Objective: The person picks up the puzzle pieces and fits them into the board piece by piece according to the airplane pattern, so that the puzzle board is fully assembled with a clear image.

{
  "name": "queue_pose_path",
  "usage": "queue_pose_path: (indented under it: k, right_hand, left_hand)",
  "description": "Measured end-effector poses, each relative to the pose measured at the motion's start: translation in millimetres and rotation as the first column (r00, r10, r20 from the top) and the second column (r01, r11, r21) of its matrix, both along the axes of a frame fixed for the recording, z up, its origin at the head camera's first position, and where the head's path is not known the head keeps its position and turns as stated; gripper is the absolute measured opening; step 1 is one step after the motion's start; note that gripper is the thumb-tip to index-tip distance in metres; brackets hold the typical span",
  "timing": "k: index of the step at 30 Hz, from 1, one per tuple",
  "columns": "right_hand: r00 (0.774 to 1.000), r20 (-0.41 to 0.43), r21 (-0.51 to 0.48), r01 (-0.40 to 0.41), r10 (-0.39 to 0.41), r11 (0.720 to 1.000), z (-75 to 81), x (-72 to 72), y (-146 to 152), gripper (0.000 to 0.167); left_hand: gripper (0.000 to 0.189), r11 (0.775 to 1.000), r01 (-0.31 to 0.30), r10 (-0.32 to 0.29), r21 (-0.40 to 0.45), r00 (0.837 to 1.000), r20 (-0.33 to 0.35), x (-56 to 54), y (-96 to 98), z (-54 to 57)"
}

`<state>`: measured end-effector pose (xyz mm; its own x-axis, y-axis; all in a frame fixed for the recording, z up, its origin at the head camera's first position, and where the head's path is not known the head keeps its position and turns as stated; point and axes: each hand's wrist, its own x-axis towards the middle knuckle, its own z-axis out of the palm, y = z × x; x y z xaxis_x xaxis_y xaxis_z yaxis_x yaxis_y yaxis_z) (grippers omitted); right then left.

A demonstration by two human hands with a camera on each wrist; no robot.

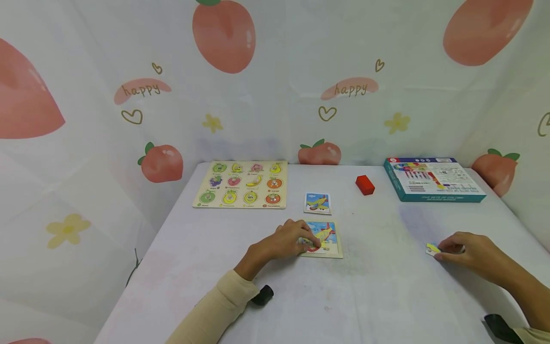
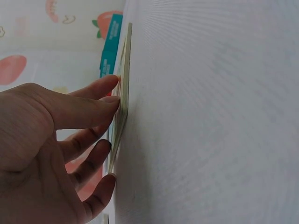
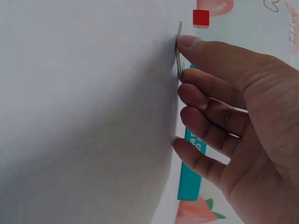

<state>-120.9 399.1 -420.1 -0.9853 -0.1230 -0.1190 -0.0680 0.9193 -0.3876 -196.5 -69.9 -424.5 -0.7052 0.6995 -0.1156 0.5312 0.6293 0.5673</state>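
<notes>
A wooden jigsaw board (image 1: 338, 248) with an airplane picture lies on the table. My left hand (image 1: 294, 239) reaches over its left side, thumb and fingertips touching the picture; the hand hides part of it. From the side, the left wrist view shows the hand (image 2: 51, 126) with its fingers spread along the board's edge (image 2: 127, 74). On the right, my right hand (image 1: 474, 255) pinches a small yellow-and-white puzzle piece (image 1: 431, 249) close over the table. The piece (image 3: 179, 56) appears edge-on by the thumb in the right wrist view, the other fingers loosely bent.
Behind the board lies a small airplane picture card (image 1: 318, 203). A fruit puzzle board (image 1: 239, 185) is at the back left. A red block (image 1: 365, 185) and a teal-edged box (image 1: 434, 180) sit at the back right. A patterned cloth (image 1: 266, 105) hangs behind the table.
</notes>
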Motion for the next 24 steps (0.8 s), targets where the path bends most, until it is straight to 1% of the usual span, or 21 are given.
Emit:
queue_pose_path:
  k: [5,10,18,21,24]
  right_hand:
    - [1.000,-0.002,0.001,0.002,-0.002,1.000,1.6,-0.2,-1.9,0.034]
    - [0.999,-0.032,0.002,-0.017,0.017,1.000,2.5,-0.8,-8.0,0.032]
    - [0.991,-0.101,-0.008,-0.087,0.086,0.996,3.7,-4.5,-32.5,0.028]
    - [0.984,-0.131,-0.010,-0.119,0.117,0.993,4.4,-7.8,-44.8,0.026]
    - [0.979,-0.141,-0.019,-0.150,0.146,0.988,5.3,-11.7,-57.6,0.026]
  left_hand:
    - [0.024,1.000,0.004,-0.004,-0.005,1.000,-0.001,0.4,-0.2,0.6]
    - [0.025,1.000,0.008,-0.008,-0.009,1.000,-0.007,0.3,-0.8,0.7]
    - [0.025,1.000,0.014,-0.014,0.001,1.000,-0.008,-0.3,-1.4,0.2]
    - [0.025,1.000,0.013,-0.013,0.000,1.000,-0.004,-0.3,-1.2,0.0]
    - [0.025,1.000,0.009,-0.009,-0.003,1.000,-0.003,-0.5,-0.8,-0.9]
